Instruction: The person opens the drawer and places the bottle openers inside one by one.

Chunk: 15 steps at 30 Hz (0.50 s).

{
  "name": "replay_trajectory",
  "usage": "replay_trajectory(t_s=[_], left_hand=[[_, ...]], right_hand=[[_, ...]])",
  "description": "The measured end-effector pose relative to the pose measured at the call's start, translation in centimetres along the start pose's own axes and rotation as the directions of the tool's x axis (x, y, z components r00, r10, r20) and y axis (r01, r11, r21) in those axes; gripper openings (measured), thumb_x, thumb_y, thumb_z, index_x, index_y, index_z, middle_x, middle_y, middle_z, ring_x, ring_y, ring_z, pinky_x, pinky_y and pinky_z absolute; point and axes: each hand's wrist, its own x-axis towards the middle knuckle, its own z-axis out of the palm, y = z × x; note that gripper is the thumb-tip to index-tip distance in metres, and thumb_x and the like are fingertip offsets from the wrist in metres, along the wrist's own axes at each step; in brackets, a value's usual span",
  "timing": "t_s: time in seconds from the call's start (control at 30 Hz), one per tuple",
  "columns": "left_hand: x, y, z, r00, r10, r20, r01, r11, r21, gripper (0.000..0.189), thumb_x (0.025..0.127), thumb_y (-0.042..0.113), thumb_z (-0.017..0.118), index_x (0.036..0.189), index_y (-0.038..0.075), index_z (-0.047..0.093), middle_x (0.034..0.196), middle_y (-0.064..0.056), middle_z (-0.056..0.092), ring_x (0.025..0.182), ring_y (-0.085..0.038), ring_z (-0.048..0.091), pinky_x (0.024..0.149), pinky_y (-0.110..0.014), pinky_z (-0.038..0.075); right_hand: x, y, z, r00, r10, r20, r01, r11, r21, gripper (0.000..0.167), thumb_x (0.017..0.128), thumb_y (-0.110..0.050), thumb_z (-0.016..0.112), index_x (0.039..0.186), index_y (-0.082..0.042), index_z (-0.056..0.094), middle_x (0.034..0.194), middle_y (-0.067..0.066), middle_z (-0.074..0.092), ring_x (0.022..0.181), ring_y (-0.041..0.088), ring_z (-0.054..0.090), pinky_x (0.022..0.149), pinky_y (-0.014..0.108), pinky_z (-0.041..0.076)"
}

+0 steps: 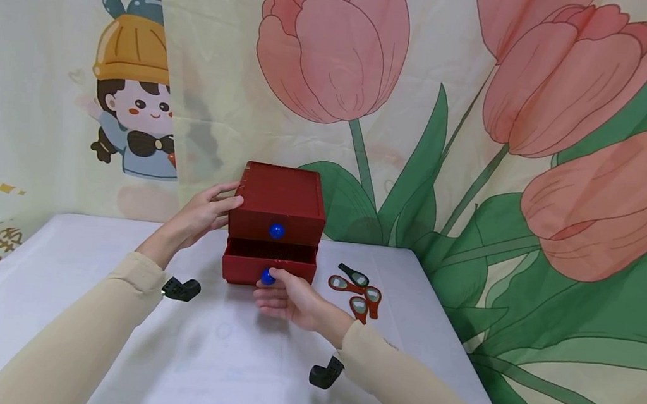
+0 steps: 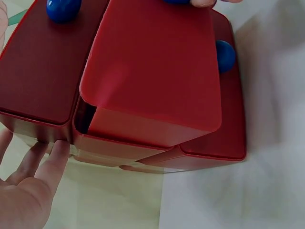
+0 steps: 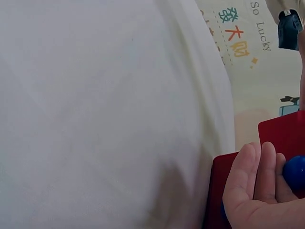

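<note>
A small dark red drawer cabinet (image 1: 281, 189) stands on the table. Its middle drawer (image 2: 155, 62) is pulled well out, past the closed drawers on either side in the left wrist view. My left hand (image 1: 203, 215) rests on the cabinet's left side, with fingers (image 2: 59, 155) extended against the wall. At the drawer's front, my right hand (image 1: 293, 298) pinches the blue knob (image 1: 267, 277) between thumb and index finger, the other fingers stretched out below. Another blue knob (image 1: 277, 231) sits on the top drawer. What the pulled-out drawer holds is too dark to tell.
Several small red and dark teardrop-shaped pieces (image 1: 359, 293) with pale oval centres lie right of the cabinet. A white cloth (image 1: 220, 359) covers the table. Behind it hangs a printed curtain (image 1: 218, 92) with tulips. Black wrist devices (image 1: 326, 373) protrude below both sleeves.
</note>
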Motion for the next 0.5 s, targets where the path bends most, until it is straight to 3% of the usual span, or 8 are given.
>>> replay_trajectory(t_s=[0.5], left_hand=[[-0.1, 0.0, 0.2, 1.000, -0.001, 0.002, 0.001, 1.000, -0.013, 0.079, 0.107, 0.040, 0.062, 0.172, 0.021, 0.020, 0.171, -0.019, 0.029, 0.152, -0.041, 0.040, 0.124, -0.056, 0.034]], right_hand=[[-1.8, 0.9, 0.2, 0.999, 0.005, 0.036, -0.005, 1.000, 0.000, 0.047, 0.107, -0.043, 0.060, 0.127, -0.001, 0.070, 0.119, 0.015, 0.078, 0.121, 0.037, 0.072, 0.096, 0.039, 0.062]])
